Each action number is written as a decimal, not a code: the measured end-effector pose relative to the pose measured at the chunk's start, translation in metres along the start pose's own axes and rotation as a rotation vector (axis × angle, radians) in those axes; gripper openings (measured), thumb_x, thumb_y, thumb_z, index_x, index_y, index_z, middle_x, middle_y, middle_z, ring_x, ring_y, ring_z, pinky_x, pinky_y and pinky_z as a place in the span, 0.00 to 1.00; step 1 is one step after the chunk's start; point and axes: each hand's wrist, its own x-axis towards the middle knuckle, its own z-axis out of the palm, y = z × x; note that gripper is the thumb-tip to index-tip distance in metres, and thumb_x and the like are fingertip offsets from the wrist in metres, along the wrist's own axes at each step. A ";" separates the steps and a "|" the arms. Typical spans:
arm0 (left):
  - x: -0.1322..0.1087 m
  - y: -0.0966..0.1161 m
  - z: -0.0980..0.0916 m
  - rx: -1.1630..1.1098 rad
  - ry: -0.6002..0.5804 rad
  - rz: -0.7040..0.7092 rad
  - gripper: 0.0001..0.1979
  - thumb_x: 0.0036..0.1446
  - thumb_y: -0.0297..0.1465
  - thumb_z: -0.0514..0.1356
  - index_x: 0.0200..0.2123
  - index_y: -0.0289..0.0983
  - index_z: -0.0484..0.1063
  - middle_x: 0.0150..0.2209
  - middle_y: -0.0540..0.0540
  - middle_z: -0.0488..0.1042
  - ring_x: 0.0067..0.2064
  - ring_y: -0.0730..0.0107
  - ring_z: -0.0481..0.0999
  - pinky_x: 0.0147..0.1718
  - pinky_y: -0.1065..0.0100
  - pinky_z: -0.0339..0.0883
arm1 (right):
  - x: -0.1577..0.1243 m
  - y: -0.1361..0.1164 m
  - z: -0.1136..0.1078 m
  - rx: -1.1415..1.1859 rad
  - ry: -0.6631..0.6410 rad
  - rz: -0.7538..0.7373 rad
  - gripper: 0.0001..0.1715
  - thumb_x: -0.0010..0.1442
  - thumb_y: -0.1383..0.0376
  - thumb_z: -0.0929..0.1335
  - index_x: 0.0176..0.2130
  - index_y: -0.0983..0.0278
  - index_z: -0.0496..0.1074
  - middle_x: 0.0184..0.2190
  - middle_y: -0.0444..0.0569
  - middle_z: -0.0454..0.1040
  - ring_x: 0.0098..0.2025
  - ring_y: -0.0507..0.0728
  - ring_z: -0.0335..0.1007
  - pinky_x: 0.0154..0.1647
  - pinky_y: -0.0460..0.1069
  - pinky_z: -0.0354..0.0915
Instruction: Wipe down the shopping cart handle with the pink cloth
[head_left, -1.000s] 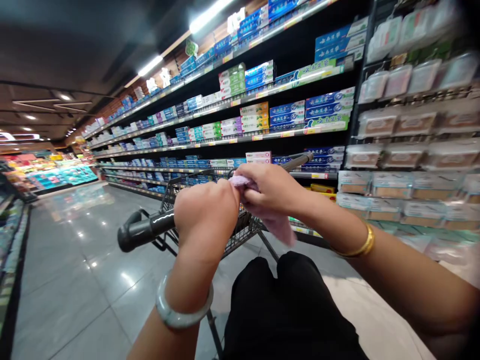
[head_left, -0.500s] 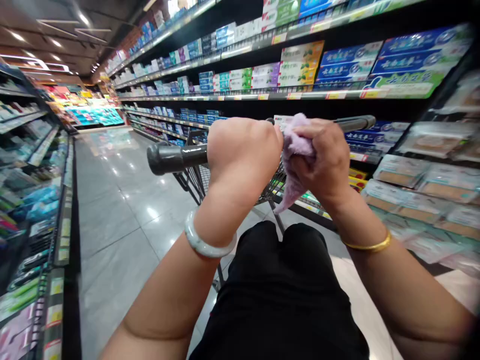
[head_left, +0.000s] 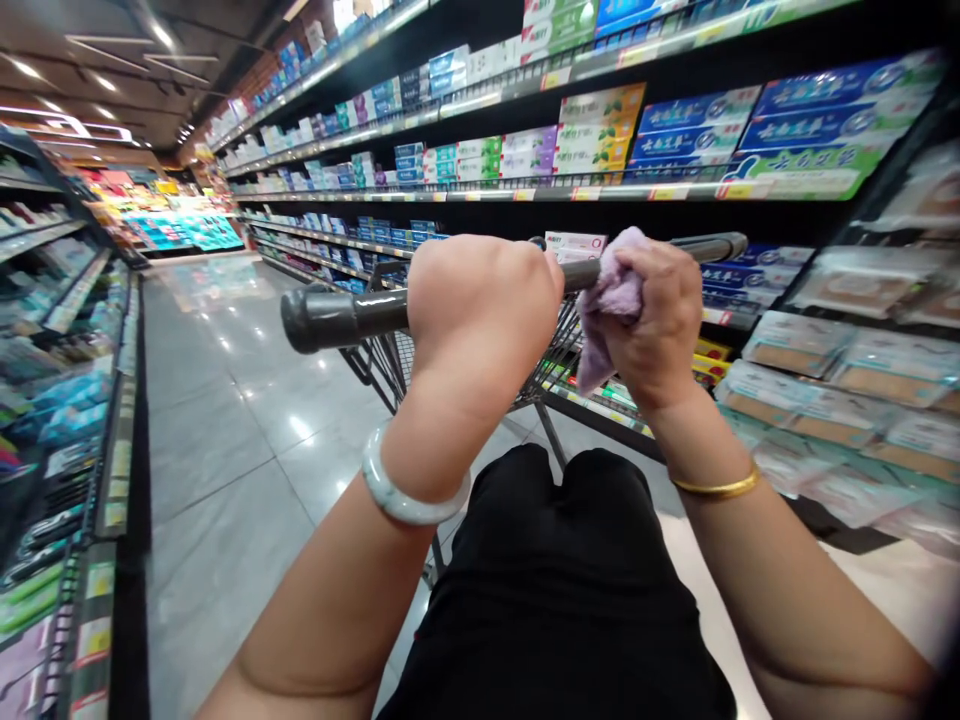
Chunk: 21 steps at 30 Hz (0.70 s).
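Observation:
My left hand [head_left: 484,320] is wrapped round the dark handlebar [head_left: 382,312] of a shopping cart, left of its middle. A fluffy lilac cloth [head_left: 621,285] is bunched in my right hand [head_left: 664,315], its fingers closed. The cloth lies against the bar, and a loose corner hangs below it. Between the hands a short stretch of the bar shows. Below the handle, the cart's wire basket [head_left: 551,355] is mostly hidden by my hands and forearms.
Close ahead and to the right runs a tall shelf with stacked toothpaste boxes [head_left: 600,130]. Clear-wrapped packs [head_left: 885,360] hang at the right. Another stocked shelf [head_left: 112,480] lines the left side. A grey tiled aisle [head_left: 217,420] leads toward a bright display [head_left: 187,230].
My right hand has slid right along the bar with the lilac cloth, widening the space between my hands. My left hand keeps its place on the handlebar.

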 end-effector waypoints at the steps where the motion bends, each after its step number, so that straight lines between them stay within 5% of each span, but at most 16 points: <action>1: 0.000 0.000 0.000 -0.003 -0.002 -0.004 0.29 0.71 0.35 0.41 0.39 0.35 0.83 0.35 0.35 0.81 0.40 0.51 0.79 0.38 0.55 0.60 | 0.001 -0.001 -0.002 -0.020 -0.006 0.014 0.27 0.61 0.66 0.71 0.59 0.57 0.69 0.57 0.60 0.74 0.61 0.67 0.69 0.64 0.66 0.65; 7: 0.000 0.000 -0.004 -0.021 -0.037 0.010 0.31 0.70 0.36 0.39 0.40 0.34 0.82 0.36 0.34 0.81 0.41 0.49 0.78 0.40 0.53 0.61 | 0.007 -0.019 -0.003 0.008 -0.114 -0.110 0.26 0.64 0.63 0.68 0.61 0.52 0.65 0.60 0.52 0.72 0.63 0.66 0.68 0.63 0.68 0.66; 11: 0.002 0.000 -0.001 -0.045 -0.040 -0.033 0.31 0.69 0.37 0.40 0.40 0.33 0.82 0.35 0.35 0.80 0.44 0.48 0.79 0.45 0.53 0.62 | 0.011 -0.020 -0.002 0.012 -0.077 0.019 0.25 0.64 0.64 0.68 0.60 0.51 0.66 0.58 0.54 0.73 0.62 0.65 0.68 0.65 0.66 0.64; 17: 0.001 -0.002 -0.001 -0.034 -0.016 -0.009 0.29 0.69 0.36 0.41 0.39 0.35 0.82 0.35 0.37 0.80 0.43 0.51 0.79 0.44 0.55 0.62 | 0.012 -0.025 0.001 0.072 -0.142 -0.045 0.28 0.61 0.64 0.68 0.60 0.52 0.66 0.60 0.52 0.72 0.64 0.67 0.67 0.65 0.69 0.64; 21: 0.001 -0.002 0.001 -0.070 -0.010 -0.050 0.28 0.70 0.38 0.42 0.38 0.34 0.81 0.35 0.37 0.80 0.44 0.52 0.78 0.46 0.55 0.62 | 0.019 -0.021 -0.003 0.089 -0.095 0.076 0.23 0.59 0.67 0.68 0.54 0.55 0.70 0.53 0.51 0.76 0.59 0.66 0.71 0.63 0.67 0.66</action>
